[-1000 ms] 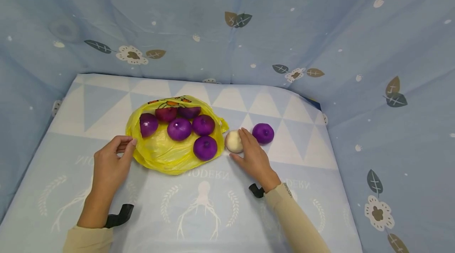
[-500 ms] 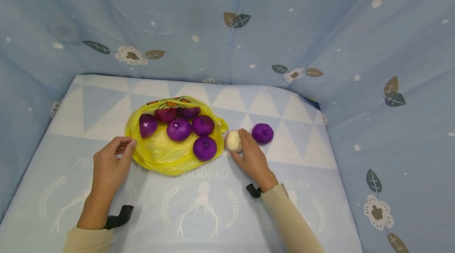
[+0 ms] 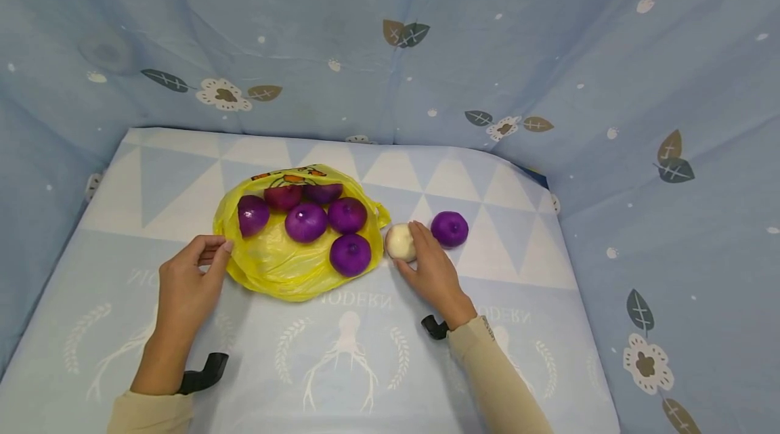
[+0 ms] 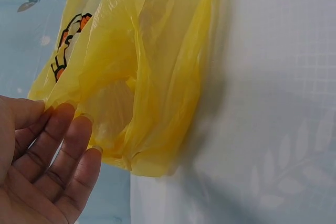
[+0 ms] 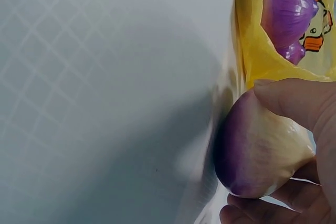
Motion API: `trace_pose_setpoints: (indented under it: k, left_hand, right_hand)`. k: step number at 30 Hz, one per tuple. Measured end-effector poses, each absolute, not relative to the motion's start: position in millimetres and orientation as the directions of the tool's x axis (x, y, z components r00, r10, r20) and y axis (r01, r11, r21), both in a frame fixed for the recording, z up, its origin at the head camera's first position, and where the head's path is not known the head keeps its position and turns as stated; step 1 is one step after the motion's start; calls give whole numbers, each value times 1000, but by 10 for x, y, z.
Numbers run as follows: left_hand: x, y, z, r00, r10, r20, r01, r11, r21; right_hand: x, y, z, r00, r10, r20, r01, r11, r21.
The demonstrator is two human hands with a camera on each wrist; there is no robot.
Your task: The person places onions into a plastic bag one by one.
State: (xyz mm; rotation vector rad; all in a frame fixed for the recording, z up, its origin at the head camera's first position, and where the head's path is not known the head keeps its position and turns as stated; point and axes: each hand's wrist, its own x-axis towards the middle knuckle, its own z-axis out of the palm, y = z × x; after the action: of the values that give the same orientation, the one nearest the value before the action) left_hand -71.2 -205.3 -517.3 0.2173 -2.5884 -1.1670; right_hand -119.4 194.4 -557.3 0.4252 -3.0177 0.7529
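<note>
A yellow plastic bag (image 3: 280, 278) lies with its mouth spread wide, several purple onions (image 3: 306, 222) inside it. My left hand (image 3: 191, 278) pinches the bag's left rim between thumb and index finger; in the left wrist view the other fingers stay fairly straight behind the film. To the right of the bag, my right hand (image 3: 431, 271) grips a pale onion (image 3: 399, 242) between thumb and fingers. The right wrist view shows this onion (image 5: 257, 150) with a dark purple base, low over the table beside the bag. One more purple onion (image 3: 449, 229) sits just beyond the right hand.
The table (image 3: 347, 366) has a pale blue and white patterned cover. Blue printed curtains (image 3: 341, 41) hang behind it and at both sides. Black wrist camera mounts (image 3: 207, 372) stick out from under both sleeves.
The right forearm has shifted very slightly left. Both hands keep their holds, on the bag's rim and on the pale onion.
</note>
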Motion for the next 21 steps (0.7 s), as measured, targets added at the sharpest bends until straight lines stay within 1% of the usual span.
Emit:
trace_pose_setpoints:
  k: [7, 15, 21]
  left_hand:
    - [-701, -2056, -5164, -947, -261, 184, -30, 647, 762]
    - [-705, -2033, -5204, -943, -260, 207, -16, 658, 753]
    - [-715, -2029, -5201, -943, -255, 213, -8, 659, 752]
  right_hand:
    - [-1186, 1955, -5583, -962, -261, 85, -270, 842, -468]
    - [-1158, 1959, -5552, -963, -260, 75, -264, 842, -470]
    - [-1132, 1942, -5523, -955, -280, 96, -291, 833, -471]
